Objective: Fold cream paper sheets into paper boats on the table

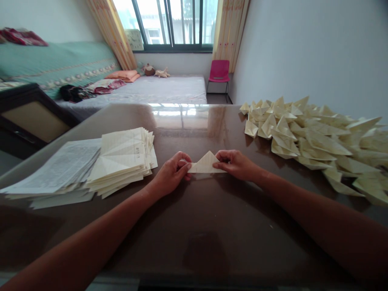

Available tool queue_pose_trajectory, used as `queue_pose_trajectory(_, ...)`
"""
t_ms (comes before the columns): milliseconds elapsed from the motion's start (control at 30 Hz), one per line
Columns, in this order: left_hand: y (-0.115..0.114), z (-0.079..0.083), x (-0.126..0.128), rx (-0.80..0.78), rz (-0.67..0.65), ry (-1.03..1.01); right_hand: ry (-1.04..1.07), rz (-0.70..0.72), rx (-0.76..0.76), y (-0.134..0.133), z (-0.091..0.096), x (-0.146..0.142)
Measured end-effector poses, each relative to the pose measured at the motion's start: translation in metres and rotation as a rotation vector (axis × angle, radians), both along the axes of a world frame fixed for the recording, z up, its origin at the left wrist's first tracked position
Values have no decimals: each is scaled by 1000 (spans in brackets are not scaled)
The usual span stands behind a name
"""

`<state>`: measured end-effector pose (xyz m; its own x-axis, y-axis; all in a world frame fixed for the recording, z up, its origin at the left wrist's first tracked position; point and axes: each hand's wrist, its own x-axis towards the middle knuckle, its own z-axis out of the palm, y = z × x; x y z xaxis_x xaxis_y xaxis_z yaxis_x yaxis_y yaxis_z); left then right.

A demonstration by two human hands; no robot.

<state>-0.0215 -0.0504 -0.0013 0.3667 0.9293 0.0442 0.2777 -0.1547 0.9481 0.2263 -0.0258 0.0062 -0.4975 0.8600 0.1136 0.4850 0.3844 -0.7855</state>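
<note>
A small cream folded paper triangle point(205, 164) lies flat on the glossy brown table point(194, 226), near its middle. My left hand point(172, 171) pinches the triangle's left corner with curled fingers. My right hand point(235, 163) pinches its right corner the same way. Both forearms reach in from the lower corners of the view.
A stack of creased cream sheets point(121, 161) and printed pages point(57, 169) lies at the left. A big heap of folded paper pieces point(318, 137) covers the table's right side. Beyond the table stand a bed point(157, 89), a pink chair point(219, 72) and a window.
</note>
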Motion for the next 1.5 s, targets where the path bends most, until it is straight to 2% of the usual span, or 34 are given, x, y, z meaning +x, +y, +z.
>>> queue_pose_trajectory(267,-1,0,4,42,78,57,7,-27,-21,-1,0,-2)
queue_pose_trajectory(467,1,0,4,7,86,-119,34,-99,1,-4,0,-4)
queue_pose_trajectory(633,2,2,2,-132,146,-280,97,-115,7,-7,3,-7)
queue_pose_trajectory(733,3,2,1,-175,159,-299,126,-110,-3,-6,3,-7)
queue_pose_trajectory(900,3,2,3,-72,188,-139,156,-129,-20,-6,4,-8)
queue_pose_trajectory(1133,3,5,1,80,129,81,141,-118,-39,-9,6,-9)
queue_pose_trajectory(1333,3,7,-1,102,64,198,151,-54,-104,-4,2,-6)
queue_pose_trajectory(1500,2,5,2,239,42,340,137,-3,-120,-4,0,-7)
